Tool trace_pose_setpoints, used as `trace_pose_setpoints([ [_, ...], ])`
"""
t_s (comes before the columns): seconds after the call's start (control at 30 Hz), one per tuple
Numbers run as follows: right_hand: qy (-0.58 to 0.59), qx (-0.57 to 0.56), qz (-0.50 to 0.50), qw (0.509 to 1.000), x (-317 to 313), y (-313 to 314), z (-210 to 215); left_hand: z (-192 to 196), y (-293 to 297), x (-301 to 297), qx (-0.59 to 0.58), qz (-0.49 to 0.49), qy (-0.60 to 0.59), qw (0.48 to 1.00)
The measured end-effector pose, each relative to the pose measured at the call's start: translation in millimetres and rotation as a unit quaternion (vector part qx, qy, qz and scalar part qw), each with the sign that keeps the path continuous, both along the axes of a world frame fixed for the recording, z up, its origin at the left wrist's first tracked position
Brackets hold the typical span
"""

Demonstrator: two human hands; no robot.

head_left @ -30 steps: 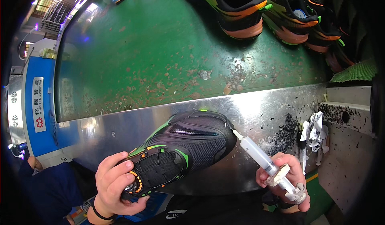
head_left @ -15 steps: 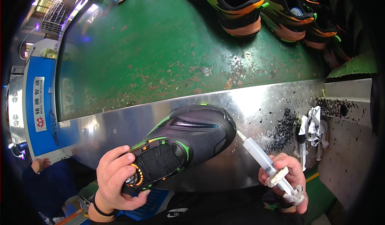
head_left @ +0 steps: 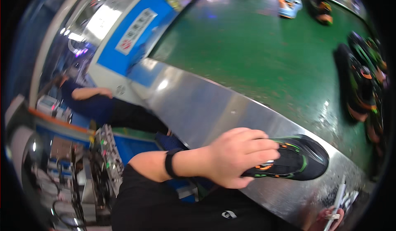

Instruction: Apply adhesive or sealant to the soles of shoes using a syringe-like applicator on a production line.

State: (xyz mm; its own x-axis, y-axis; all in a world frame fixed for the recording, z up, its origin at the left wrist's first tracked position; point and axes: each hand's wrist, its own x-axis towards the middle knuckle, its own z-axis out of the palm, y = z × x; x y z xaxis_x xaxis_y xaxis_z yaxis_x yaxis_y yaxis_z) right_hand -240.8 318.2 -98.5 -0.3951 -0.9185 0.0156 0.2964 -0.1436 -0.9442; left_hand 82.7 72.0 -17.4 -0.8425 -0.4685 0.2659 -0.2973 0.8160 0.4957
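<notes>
Left hand point(head_left: 243, 154), right of centre and below mid-frame, is closed over the collar end of a black shoe point(head_left: 315, 163) with green and orange trim; a black band point(head_left: 169, 163) circles the wrist. The shoe lies over the metal ledge point(head_left: 214, 103), toe toward the right of the frame. Right hand point(head_left: 335, 217), at the lower right and blurred, has its fingers wrapped around a syringe point(head_left: 340, 196), nozzle up and apart from the shoe. Green surface point(head_left: 247, 49) fills the upper right; a light blue and orange shoe point(head_left: 290, 5) sits near its top, and dark shoes point(head_left: 359, 89) are grouped at the right edge. A co-worker in a dark shirt point(head_left: 93, 108) is at left.
</notes>
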Motion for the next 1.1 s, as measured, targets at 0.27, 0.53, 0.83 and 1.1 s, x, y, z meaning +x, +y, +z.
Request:
trace_pose_setpoints([
  [0.27,-0.165,0.207,-0.244,0.933,-3,-26,-21,-3,3,12,-0.018,0.015,0.018,1.0],
  [0.53,0.349,0.075,-0.023,0.934,17,-14,-30,16,-6,10,0.001,-0.016,-0.084,0.996],
  [0.83,0.572,-0.048,0.002,0.819,31,-37,-19,20,-47,2,0.081,0.062,-0.041,0.994],
  [1.1,0.6,-0.007,-0.074,0.797,35,-21,-27,-46,-193,-103,0.342,0.165,0.13,0.916],
])
